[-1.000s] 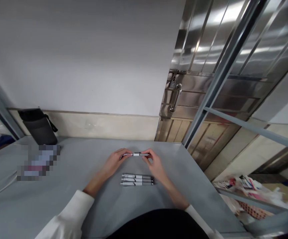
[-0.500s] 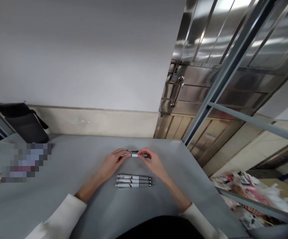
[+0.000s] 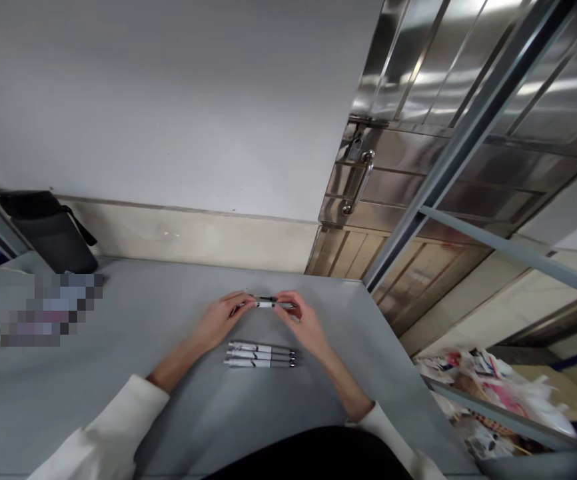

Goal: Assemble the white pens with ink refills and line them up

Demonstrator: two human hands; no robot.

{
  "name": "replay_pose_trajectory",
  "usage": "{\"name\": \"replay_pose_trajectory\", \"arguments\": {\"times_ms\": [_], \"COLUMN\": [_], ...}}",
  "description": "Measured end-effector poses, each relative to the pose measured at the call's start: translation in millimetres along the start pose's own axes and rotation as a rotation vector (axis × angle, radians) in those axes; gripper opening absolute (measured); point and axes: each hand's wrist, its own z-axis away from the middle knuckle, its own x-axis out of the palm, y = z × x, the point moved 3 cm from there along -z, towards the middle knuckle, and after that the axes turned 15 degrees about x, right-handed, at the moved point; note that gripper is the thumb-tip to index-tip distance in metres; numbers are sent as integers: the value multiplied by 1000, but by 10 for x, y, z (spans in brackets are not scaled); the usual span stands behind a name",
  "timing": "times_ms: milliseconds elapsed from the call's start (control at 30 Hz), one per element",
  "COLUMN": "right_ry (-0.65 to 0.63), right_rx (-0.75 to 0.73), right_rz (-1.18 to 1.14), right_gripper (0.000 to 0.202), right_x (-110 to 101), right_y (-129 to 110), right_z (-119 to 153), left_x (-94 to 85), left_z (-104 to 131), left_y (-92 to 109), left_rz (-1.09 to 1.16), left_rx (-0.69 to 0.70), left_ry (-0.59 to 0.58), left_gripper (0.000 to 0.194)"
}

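A white and dark pen (image 3: 265, 305) is held level between my two hands, above the far part of the grey table (image 3: 133, 313). My left hand (image 3: 226, 315) pinches its left end, and the fingers of my right hand (image 3: 299, 318) close on its right end. Just behind it shows another dark, thin pen-like thing (image 3: 267, 298), partly hidden by my fingers. Nearer to me, three similar pens (image 3: 261, 355) lie side by side on the table, their silvery tips pointing right.
A dark bottle with a strap (image 3: 51, 233) stands at the table's back left, by a pixelated object (image 3: 53, 310). A metal post (image 3: 418, 217) rises at the right corner. Plastic bags (image 3: 508, 393) lie on a shelf at the right.
The view has shifted slightly, so the table things sit a little higher in the picture. Both hands still hold the pen in nearly the same place.
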Motion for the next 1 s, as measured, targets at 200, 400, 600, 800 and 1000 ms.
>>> {"name": "replay_pose_trajectory", "arguments": {"times_ms": [200, 400, 600, 800, 1000], "right_ry": [-15, -16, 36, 43, 56], "right_rx": [59, 17, -26, 9, 6], "right_rz": [26, 23, 56, -23, -29], "right_gripper": [25, 25, 17, 23, 23], "right_x": [-35, 9, -2, -45, -28], "right_y": [36, 7, -27, -13, 3], "right_z": [9, 24, 39, 31, 37], "left_x": [6, 11, 23, 10, 32], "left_z": [-24, -13, -3, 10, -7], "left_y": [45, 25, 1, -26, -46], "left_rz": [-7, -4, -10, -11, 58], "left_rx": [8, 7, 3, -10, 6], "left_ry": [-40, -27, -24, 1, 26], "left_gripper": [30, 30, 32, 36, 33]}}
